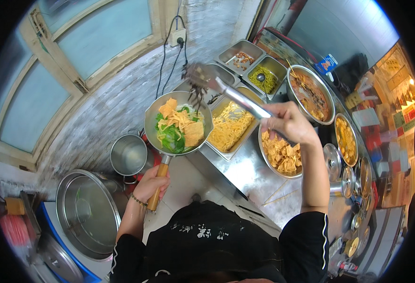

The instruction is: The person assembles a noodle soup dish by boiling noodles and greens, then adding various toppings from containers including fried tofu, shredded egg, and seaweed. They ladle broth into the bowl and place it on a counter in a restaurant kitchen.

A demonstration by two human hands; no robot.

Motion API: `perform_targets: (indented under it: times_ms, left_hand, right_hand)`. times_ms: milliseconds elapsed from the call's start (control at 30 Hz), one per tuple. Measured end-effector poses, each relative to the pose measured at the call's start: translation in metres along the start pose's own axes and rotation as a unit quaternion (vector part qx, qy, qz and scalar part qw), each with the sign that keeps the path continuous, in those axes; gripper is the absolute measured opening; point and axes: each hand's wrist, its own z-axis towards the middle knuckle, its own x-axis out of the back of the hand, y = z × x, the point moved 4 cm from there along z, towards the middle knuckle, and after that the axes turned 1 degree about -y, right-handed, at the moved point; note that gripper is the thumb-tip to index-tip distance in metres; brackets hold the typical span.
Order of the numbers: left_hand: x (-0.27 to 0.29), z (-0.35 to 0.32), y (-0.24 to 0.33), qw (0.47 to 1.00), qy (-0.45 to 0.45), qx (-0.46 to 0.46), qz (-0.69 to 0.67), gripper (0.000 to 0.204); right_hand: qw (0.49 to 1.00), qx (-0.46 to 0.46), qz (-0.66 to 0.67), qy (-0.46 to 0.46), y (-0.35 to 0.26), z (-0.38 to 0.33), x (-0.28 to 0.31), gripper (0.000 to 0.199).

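Note:
My left hand (151, 185) grips the wooden handle of a saucepan (151, 123). Leafy greens (173, 137), pale yellow strips and fried golden sheets (194, 133) fill the pan. In my right hand (290, 123) are metal tongs (245, 101), reaching left over the pan's far right side. Dark thin shreds (197, 94) hang from the blurred tong end; their kind is unclear. Just right of the pan sits a steel tray (226, 155) of yellow strips. Below my right hand stands a bowl (269, 169) of fried golden pieces.
Farther back are a tray of nuts (243, 59) and a tray of chopped green food (264, 78). A pot of reddish broth (332, 106) stands to their right. At left are a small steel pot (129, 153) and a large pot (66, 212). Thin sticks (278, 195) lie on the counter.

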Motion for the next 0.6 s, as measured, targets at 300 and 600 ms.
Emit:
perform_targets:
  times_ms: [300,600]
  left_hand:
    - [-0.034,0.020,0.005,0.992,-0.099,0.051,0.062,0.014]
    - [-0.089,0.068,-0.011,0.971,-0.207,0.077,0.092,0.012]
  right_hand:
    - [0.974,-0.135,-0.072,0.169,0.053,-0.108,0.021,0.020]
    - [0.872,-0.331,-0.158,0.325,0.212,-0.132,0.027,0.055]
